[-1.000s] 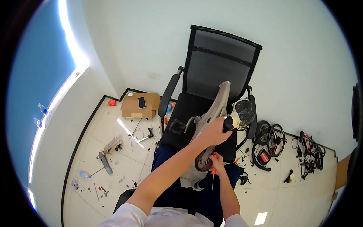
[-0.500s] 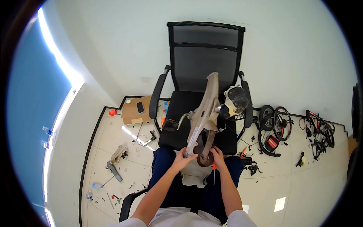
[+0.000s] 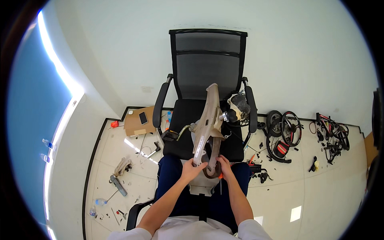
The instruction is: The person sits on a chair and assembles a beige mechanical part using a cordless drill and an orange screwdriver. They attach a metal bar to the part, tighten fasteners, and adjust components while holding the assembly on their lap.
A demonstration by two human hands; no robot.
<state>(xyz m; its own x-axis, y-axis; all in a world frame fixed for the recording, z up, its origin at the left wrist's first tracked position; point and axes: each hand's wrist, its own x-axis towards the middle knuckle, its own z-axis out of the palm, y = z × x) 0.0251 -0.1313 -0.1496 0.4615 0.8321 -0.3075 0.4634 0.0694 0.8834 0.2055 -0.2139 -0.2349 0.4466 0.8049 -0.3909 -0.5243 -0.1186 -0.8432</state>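
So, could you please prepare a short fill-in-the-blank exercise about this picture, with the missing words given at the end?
1. Beyond the frame stands a black office ____.
2. The orange screwdriver is in the person's ____ hand.
3. The phone lies on a cardboard ____.
4. In the picture, the phone is to the ____ of the wheels.

Missing words: chair; right; box; left.

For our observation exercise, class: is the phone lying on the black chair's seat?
No, the phone lies on the cardboard box to the left of the black chair.
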